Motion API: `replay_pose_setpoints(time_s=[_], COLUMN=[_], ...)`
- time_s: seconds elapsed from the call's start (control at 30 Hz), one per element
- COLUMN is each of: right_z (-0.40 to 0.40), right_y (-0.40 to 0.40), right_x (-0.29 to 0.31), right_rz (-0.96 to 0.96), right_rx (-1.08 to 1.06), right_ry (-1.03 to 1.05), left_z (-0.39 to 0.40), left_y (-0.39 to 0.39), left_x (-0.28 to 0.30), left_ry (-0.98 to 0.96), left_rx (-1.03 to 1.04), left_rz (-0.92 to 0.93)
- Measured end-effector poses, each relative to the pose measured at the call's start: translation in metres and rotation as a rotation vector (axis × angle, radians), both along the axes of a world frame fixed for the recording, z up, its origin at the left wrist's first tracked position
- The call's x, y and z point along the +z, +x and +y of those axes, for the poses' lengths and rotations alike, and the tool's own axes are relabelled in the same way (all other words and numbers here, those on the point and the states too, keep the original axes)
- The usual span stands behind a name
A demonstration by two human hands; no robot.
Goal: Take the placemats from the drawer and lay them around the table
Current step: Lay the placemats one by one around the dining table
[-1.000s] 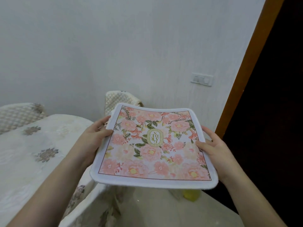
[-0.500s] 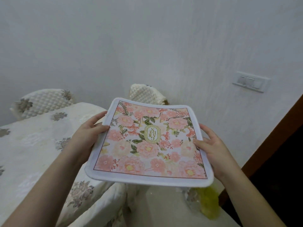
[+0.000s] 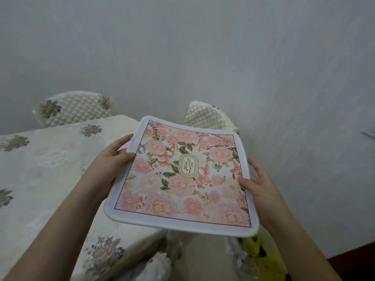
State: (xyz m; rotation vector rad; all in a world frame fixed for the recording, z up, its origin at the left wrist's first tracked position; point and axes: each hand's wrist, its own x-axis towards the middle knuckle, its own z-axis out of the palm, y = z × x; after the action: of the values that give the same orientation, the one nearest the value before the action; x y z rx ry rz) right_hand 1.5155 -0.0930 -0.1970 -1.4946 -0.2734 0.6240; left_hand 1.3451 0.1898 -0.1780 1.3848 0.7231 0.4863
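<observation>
A square placemat with pink flowers, green leaves, a white border and a gold oval label hangs flat in the air in front of me. My left hand grips its left edge, thumb on top. Gripping the right edge is my right hand. Whether more than one mat is stacked there I cannot tell. The placemat hovers off the right corner of the table, which wears a cream cloth with grey flower patches. The drawer is out of view.
Two chairs with quilted cream covers stand against the white wall, one behind the table and one at its right end. A yellow object lies on the floor under the placemat. Dark wood shows at the bottom right.
The view has swung left: the door frame and the wall switch slid out to the right, and more of the table and a second chair came in. Both hands keep the placemat.
</observation>
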Motion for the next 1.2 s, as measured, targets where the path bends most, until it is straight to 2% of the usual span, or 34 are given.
replay_pose_setpoints(time_s=[0.4,0.8,1.2], right_z=[0.072,0.137,0.214], right_y=[0.064,0.149,0.155], right_x=[-0.019,-0.049,-0.076], right_rz=[0.037,0.121,0.216], right_rx=[0.181,0.505,0.741], right_ry=[0.031,0.041,-0.021], left_z=[0.039,0.047,0.069], left_y=[0.010,0.031,0.004], left_x=[-0.021,-0.033,-0.045], left_ry=[-0.061,-0.051,-0.012], left_rx=[0.180,0.380,0.568], left_rz=[0.013,0.064,0.097])
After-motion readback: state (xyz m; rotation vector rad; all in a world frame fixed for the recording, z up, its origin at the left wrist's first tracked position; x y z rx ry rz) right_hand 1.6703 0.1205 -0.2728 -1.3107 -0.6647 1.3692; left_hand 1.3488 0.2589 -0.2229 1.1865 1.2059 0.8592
